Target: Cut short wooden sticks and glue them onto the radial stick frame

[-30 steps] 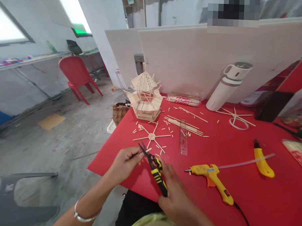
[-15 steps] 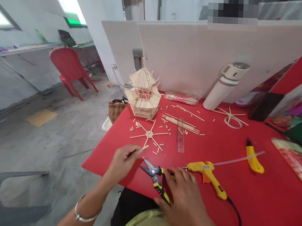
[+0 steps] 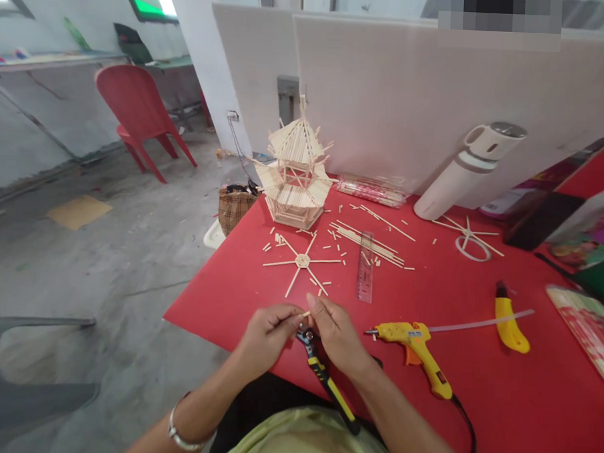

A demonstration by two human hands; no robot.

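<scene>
Short pale wooden stick [image 3: 305, 314], thin and straight, held level just above the near edge of the red table [image 3: 474, 408]. Left hand [image 3: 267, 332] and right hand [image 3: 337, 331] meet over it, fingers of each pinched narrowly on opposite ends, wrists angled inward, left wrist wearing a metal bangle [image 3: 180, 435]. Yellow-and-black cutters [image 3: 325, 378] lie on the table directly beneath the hands, handles pointing toward the person. Beyond the hands: a six-spoked stick star [image 3: 303, 260], a clear ruler [image 3: 365, 266], a stick-built pavilion model [image 3: 297, 176]; to the right, a yellow glue gun [image 3: 417, 345]. Compared with half a second earlier, the right hand has left the cutters and joined the left on the stick, and the cutters now rest unheld.
</scene>
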